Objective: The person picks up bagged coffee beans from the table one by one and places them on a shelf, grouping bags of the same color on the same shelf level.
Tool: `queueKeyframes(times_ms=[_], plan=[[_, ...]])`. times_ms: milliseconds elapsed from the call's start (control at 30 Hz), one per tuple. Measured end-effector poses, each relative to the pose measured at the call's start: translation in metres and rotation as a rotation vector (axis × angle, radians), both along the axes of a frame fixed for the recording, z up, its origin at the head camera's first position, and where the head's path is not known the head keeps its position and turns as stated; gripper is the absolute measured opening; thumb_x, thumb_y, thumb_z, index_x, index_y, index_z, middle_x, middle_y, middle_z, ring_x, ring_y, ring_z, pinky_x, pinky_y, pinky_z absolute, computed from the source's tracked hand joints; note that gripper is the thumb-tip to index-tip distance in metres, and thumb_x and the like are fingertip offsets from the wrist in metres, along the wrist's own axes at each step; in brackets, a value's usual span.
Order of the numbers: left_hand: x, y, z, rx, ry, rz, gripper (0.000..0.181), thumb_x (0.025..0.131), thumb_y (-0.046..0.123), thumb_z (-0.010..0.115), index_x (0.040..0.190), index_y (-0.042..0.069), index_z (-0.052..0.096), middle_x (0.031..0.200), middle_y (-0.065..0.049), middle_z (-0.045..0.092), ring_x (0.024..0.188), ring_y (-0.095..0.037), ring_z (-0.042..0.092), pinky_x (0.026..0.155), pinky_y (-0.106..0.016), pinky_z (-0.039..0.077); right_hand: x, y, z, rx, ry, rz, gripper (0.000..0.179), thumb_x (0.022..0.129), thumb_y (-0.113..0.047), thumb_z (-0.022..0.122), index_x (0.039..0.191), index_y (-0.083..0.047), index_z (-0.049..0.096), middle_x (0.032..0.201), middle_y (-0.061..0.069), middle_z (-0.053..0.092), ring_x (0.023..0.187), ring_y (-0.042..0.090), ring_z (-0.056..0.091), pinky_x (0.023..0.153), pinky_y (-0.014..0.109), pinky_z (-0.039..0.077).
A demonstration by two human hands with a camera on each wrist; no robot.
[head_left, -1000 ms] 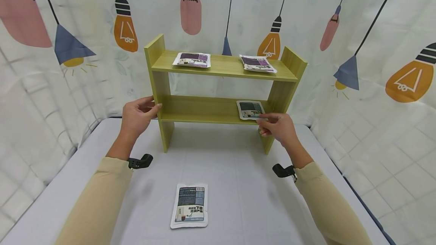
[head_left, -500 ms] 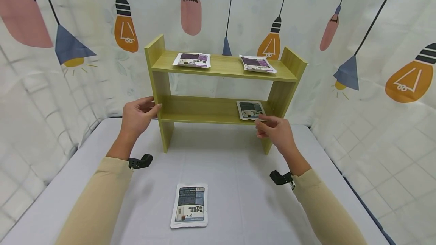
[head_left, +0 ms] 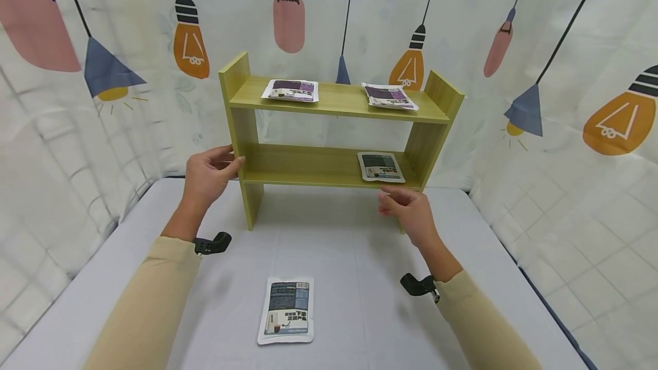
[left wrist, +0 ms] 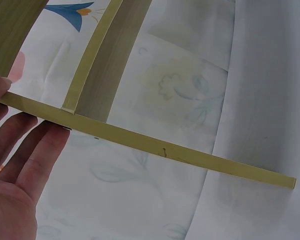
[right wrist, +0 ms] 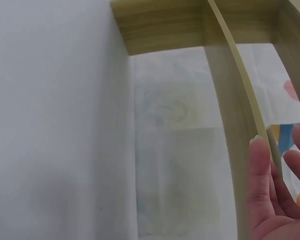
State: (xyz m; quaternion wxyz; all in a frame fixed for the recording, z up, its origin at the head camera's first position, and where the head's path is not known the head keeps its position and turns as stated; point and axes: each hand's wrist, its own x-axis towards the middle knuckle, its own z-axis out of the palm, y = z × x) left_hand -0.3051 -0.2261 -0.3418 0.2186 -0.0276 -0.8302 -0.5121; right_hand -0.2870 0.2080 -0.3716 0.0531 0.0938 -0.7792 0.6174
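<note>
A dark-labelled pouch (head_left: 381, 167) lies on the lower tier of a shelf (head_left: 303, 165), just beyond the right hand (head_left: 409, 214), whose extended fingers hold nothing. The left hand (head_left: 208, 175) pinches the shelf's side. Short of both hands, a second pouch (head_left: 287, 312) lies on the table (head_left: 360, 301).

The left sleeve (head_left: 149, 301) and the right sleeve (head_left: 483, 324) are both long, plain and of beige colour; just past the first is worn a black, bent left-wrist device (head_left: 212, 243), past the second a similar right-wrist device (head_left: 417, 285)
</note>
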Motion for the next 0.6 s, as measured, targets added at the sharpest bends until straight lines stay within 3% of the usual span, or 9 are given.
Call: queueKeyframes(times_ms=[200,500,600], plan=[[0.000,0.001,0.000,0.001,0.007,-0.001,0.054,0.096,0.041,0.071,0.144,0.016,0.061,0.122,-0.015,0.072,0.091,-0.003,0.071,0.074,-0.014,0.059,0.010,-0.011,-0.012,-0.012,-0.014,0.006,0.040,0.092,-0.028,0.078,0.126,-0.007,0.073,0.113,0.021,0.075,0.082,0.017,0.075,0.081,0.033,0.065],[-0.001,0.000,0.000,-0.005,0.006,0.002,0.055,0.096,0.042,0.070,0.144,0.016,0.062,0.122,-0.016,0.072,0.089,-0.001,0.070,0.073,-0.013,0.059,0.023,-0.029,-0.029,-0.013,-0.026,0.033,0.036,0.089,-0.024,0.082,0.122,-0.011,0.075,0.110,0.011,0.077,0.102,0.041,0.073,0.082,0.027,0.064],[0.000,0.000,0.000,-0.008,0.002,0.006,0.057,0.095,0.044,0.070,0.144,0.016,0.061,0.122,-0.015,0.072,0.089,-0.001,0.070,0.073,-0.013,0.058,0.027,-0.035,-0.035,-0.007,-0.038,0.044,0.037,0.088,-0.025,0.082,0.122,-0.011,0.075,0.111,0.011,0.077,0.104,0.042,0.072,0.082,0.027,0.063]])
